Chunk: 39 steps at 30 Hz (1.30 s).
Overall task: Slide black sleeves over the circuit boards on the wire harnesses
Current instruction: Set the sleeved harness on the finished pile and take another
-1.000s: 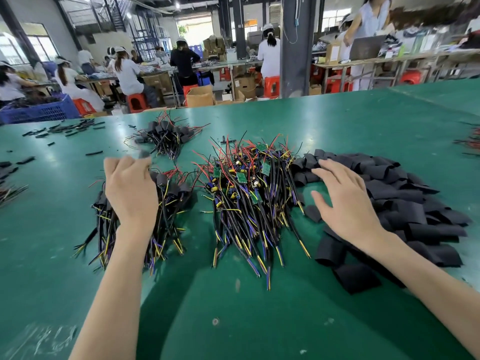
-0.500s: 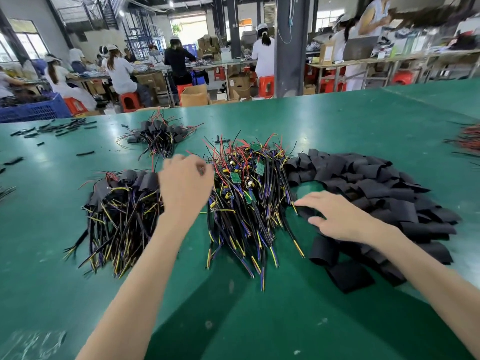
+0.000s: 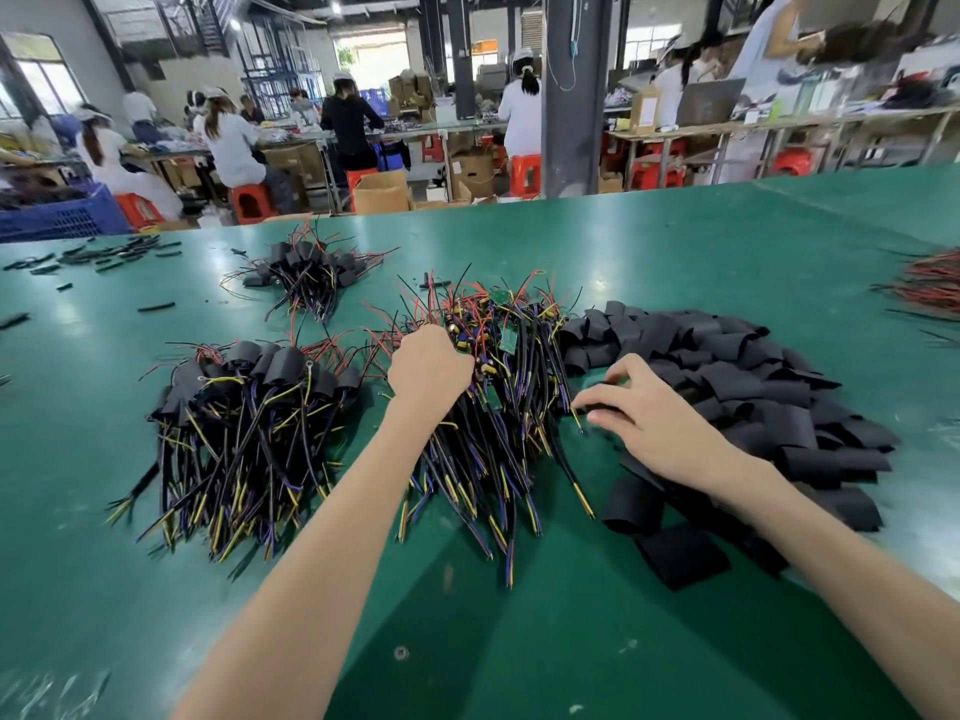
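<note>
green matting covers a wide table [image 3: 675, 241] in a workshop, where several people sit on orange stools at benches behind, past one dark pillar [image 3: 569, 96] and one blue crate [image 3: 62, 218] at the upper left. four wire piles lie on the table. at centre is the pile of bare harnesses [image 3: 519, 407], with black, yellow and purple leads and red ones fanning toward the top; at least three green boards [image 3: 508, 339] show among them, unsleeved. left of it lies a sleeved pile [image 3: 244, 407], with a smaller sleeved pile [image 3: 306, 272] above it toward the upper left. the fourth, red wires [image 3: 930, 288], is cut by the right edge. one heap of black sleeves [image 3: 727, 366] fills the centre right, touching the bare harnesses along its left side. loose black bits [image 3: 104, 254] scatter at the upper left. two bare hands are in view. the left hand [image 3: 430, 366] sits on the upper left of the bare harnesses, knuckles up, fingers curled down and clenched on wires there. the right hand [image 3: 657, 413] rests at the heap's left edge, thumb and forefinger pinched on one sleeve [image 3: 597, 409], the other fingers bent above it.
</note>
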### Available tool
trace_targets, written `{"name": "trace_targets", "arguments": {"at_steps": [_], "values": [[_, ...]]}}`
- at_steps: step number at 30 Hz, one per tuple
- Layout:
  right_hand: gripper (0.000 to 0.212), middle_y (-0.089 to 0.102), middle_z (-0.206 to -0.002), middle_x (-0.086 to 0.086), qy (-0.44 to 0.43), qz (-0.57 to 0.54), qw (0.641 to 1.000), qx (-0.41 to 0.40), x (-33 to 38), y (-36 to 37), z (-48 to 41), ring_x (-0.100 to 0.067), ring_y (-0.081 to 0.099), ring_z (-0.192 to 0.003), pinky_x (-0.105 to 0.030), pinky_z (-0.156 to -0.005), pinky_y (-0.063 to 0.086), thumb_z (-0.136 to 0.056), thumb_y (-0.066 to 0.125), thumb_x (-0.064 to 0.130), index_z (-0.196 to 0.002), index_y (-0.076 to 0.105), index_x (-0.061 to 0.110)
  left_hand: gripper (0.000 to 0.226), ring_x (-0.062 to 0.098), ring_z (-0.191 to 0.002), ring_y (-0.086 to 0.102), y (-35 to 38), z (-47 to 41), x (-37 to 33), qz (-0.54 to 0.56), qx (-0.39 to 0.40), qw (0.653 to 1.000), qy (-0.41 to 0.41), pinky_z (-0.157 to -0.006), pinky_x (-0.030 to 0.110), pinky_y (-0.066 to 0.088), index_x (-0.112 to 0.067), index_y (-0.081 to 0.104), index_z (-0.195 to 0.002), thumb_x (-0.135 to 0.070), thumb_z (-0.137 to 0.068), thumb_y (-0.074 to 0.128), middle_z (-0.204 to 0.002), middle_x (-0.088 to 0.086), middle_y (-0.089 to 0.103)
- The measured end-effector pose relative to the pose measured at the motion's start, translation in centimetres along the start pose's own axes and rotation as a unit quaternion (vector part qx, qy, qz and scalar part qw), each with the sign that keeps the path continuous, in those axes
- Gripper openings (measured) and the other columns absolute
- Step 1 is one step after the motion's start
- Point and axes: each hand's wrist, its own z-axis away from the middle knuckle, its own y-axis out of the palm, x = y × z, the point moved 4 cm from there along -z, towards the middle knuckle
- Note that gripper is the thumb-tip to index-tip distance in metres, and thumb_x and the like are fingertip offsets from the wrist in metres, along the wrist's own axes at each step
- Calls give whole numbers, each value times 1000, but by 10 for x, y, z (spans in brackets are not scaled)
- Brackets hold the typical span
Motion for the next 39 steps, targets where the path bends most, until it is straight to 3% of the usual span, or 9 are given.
{"name": "trace_targets", "arguments": {"at_steps": [3, 9, 14, 16, 19, 22, 25, 29, 39], "values": [[14, 37, -104, -4, 16, -13, 1000, -9, 0, 0, 0, -21, 51, -81, -40, -88, 42, -89, 62, 26, -99, 64, 18, 15, 31, -89, 59, -2, 0, 0, 13, -10, 1000, 7, -66, 29, 41, -3, 62, -95, -13, -83, 60, -94, 13, 64], [40, 36, -106, 3, 30, -9, 999, 19, -4, 6, 0, -18, 50, -88, -26, -85, 35, -81, 71, 32, -115, 63, 12, 8, 21, -84, 52, -14, 6, -9, 115, -23, 992, 41, -71, 25, 38, -15, 56, -84, -9, -82, 62, -88, 2, 58], [41, 33, -132, -6, 0, 60, 994, 94, -8, 14, -1, -31, 56, -99, -37, -93, 39, -93, 52, 7, -133, 45, 2, 10, 23, -92, 63, -40, 15, -28, 312, -47, 947, 49, -88, 37, 51, -14, 50, -100, -13, -91, 54, -100, 4, 61], [45, 36, -133, -9, -4, 71, 992, 103, -10, 15, -3, -25, 55, -108, -35, -94, 41, -90, 43, -8, -134, 45, 3, 9, 20, -76, 67, -59, 21, -34, 385, -77, 917, 66, -82, 44, 55, -12, 48, -103, -8, -95, 45, -85, 2, 60], [49, 45, -130, -9, -23, 130, 985, 114, -14, 15, -5, -23, 51, -112, -32, -94, 41, -89, 40, -8, -134, 49, 9, 23, 10, -62, 64, -92, 24, -40, 425, -118, 891, 109, -65, 31, 56, -11, 51, -108, 1, -95, 36, -84, -4, 57], [35, 50, -123, -4, -62, 208, 970, 112, -14, 14, -5, -21, 45, -109, -33, -88, 38, -98, 45, 24, -132, 52, 23, 30, 5, -69, 54, -119, 23, -40, 372, -181, 891, 187, -63, 18, 43, -14, 57, -108, -2, -95, 33, -95, -4, 58], [38, 49, -123, 1, -74, 208, 967, 127, -12, 12, -3, -17, 42, -108, -33, -87, 37, -97, 45, 36, -133, 51, 28, 30, 13, -86, 53, -127, 25, -34, 144, -250, 909, 300, -72, 25, 35, -12, 62, -103, -23, -98, 34, -95, -1, 61], [37, 45, -125, 3, -75, 177, 969, 157, -11, 13, -2, -15, 38, -109, -33, -93, 33, -97, 48, 31, -133, 52, 23, 32, 24, -85, 55, -83, 23, -4, -54, -163, 939, 298, -70, 33, 40, -13, 65, -100, -32, -100, 40, -89, 5, 62], [34, 41, -99, 5, 39, 1, 988, 149, -16, 11, -1, -12, 43, -98, -31, -93, 36, -78, 74, 19, -106, 56, 21, 19, 23, -90, 50, -21, 44, 47, 14, -72, 955, 288, -77, 36, 42, -11, 66, -94, -16, -98, 49, -88, -5, 61]]}}
